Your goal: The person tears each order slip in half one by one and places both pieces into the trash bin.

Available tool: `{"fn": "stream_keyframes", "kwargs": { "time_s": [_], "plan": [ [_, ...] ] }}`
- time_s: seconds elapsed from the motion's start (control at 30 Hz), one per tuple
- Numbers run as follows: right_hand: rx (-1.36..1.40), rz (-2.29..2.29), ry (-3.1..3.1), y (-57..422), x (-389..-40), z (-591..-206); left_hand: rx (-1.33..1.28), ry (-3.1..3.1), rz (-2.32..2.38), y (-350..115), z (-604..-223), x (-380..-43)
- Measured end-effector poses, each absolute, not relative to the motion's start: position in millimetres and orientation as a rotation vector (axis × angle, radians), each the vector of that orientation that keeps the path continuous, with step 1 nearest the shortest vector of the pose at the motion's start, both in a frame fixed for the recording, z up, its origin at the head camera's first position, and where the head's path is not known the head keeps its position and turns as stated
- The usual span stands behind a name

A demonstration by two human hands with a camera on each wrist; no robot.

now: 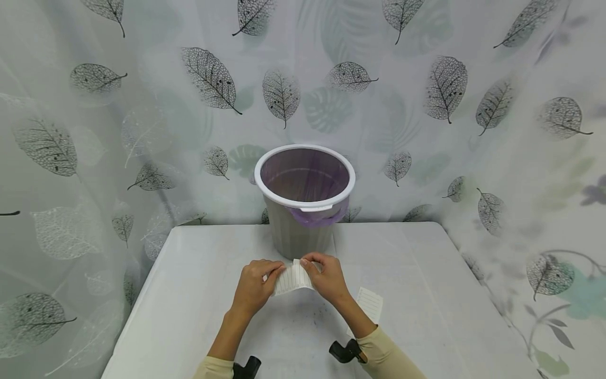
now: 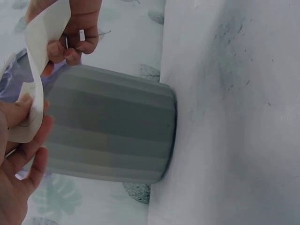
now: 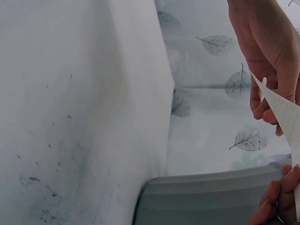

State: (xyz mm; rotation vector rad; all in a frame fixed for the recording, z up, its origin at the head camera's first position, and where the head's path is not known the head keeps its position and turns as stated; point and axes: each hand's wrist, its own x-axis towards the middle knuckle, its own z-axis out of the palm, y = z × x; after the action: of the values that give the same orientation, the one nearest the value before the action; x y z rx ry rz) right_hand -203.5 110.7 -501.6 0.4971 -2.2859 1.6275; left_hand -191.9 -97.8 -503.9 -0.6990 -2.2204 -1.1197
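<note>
A white paper slip [image 1: 293, 279] with printed ruled lines is stretched between both hands in front of the bin. My left hand [image 1: 254, 288] pinches its left end between thumb and fingers. At the opposite end, my right hand [image 1: 327, 278] pinches it near the top corner. In the left wrist view the paper [image 2: 40, 40] bends in a curve, and a small white bit shows among the right hand's fingers. From the right wrist, the paper's lined face [image 3: 283, 110] is seen edge-on, partly cut off by the frame.
A grey bin [image 1: 303, 231] with a white rim and a purple liner stands at the table's back edge. Another printed paper slip [image 1: 370, 304] lies on the white table [image 1: 416, 295], partly under the right forearm. Dark specks mark the tabletop. Leaf-patterned curtains [image 1: 284, 47] hang behind.
</note>
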Motion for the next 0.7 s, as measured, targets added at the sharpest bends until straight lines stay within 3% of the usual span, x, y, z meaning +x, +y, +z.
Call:
{"fn": "stream_keyframes", "kwargs": {
  "time_s": [0.7],
  "plan": [
    [0.457, 1.614, -2.307, 110.0, -203.9, -501.3, -0.708, -2.195, -1.144, -99.0, -504.7, -191.4]
  ]
}}
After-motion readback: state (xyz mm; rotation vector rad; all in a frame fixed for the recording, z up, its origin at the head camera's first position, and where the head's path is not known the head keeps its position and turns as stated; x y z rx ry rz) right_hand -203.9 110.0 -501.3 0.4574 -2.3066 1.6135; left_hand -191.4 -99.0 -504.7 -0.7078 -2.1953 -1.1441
